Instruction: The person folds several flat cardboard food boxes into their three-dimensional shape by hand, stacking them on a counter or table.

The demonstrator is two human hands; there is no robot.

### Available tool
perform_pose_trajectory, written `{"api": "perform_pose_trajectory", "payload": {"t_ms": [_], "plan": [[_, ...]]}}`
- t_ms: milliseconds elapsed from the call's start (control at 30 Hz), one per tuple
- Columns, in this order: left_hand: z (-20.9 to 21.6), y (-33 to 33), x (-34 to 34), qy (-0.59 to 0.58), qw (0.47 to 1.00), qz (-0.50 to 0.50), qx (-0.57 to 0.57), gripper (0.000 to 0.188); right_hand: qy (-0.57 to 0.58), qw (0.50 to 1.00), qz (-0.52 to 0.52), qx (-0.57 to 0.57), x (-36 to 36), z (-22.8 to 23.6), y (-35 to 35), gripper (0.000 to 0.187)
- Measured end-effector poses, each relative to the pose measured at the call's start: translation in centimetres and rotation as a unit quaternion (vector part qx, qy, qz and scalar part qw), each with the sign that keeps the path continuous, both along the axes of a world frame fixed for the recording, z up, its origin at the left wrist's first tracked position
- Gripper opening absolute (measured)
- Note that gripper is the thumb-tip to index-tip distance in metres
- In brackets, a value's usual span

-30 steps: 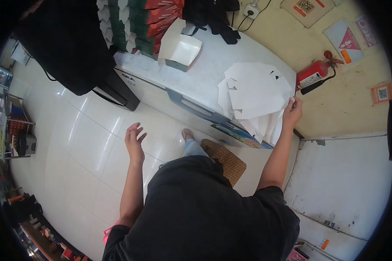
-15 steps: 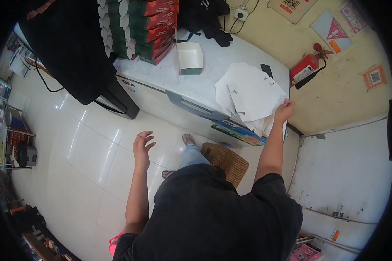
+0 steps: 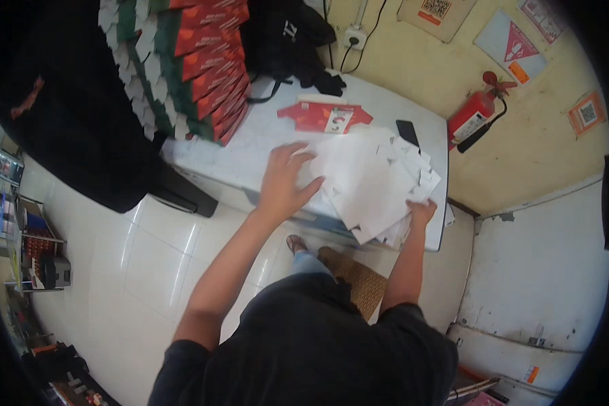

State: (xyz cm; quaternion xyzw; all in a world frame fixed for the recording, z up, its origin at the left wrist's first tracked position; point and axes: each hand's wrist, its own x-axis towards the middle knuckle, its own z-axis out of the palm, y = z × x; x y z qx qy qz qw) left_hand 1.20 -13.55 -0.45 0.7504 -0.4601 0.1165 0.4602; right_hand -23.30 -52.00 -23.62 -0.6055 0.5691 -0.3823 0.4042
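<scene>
Flat white cardboard box blanks [image 3: 369, 179] with notched edges lie in a loose pile on the white-topped freezer [image 3: 213, 159]. My right hand [image 3: 423, 211] grips the near right edge of a blank between thumb and fingers. At the pile's left side, my left hand [image 3: 287, 183] is open, thumb apart from the fingers, with nothing in it. Beyond the blanks shows a red printed cardboard piece [image 3: 318, 118] with pointed side flaps. Whether it belongs to a blank or to the open box behind it, I cannot tell.
Tall stacks of red and green folded boxes [image 3: 213, 61] stand at the far left of the freezer top. A black phone [image 3: 407, 132] lies beyond the blanks, near the wall. A red fire extinguisher [image 3: 472, 116] hangs at right. Below is a woven brown stool [image 3: 355, 274].
My left hand has come up from over the floor to beside the blanks. My right hand still holds the edge; the blanks have shifted. A red cardboard face now shows beyond them.
</scene>
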Motion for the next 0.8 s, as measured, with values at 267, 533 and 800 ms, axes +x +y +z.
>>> {"api": "perform_pose_trajectory", "payload": {"t_ms": [267,533,800], "plan": [[-2.4,-17.4,11.9,-0.090,0.923,0.037,0.373,0.057,0.075,0.990,0.060,-0.099,-0.2,0.8,2.8,0.032],[-0.4,-5.7,20.0,-0.109,0.900,-0.144,0.397,0.018,-0.102,0.981,0.125,0.109,2.3,5.3,2.5,0.025],[1.5,-1.2,27.7,-0.421,0.690,-0.160,0.566,0.016,-0.192,0.949,0.185,0.170,5.4,9.0,3.7,0.035]]}}
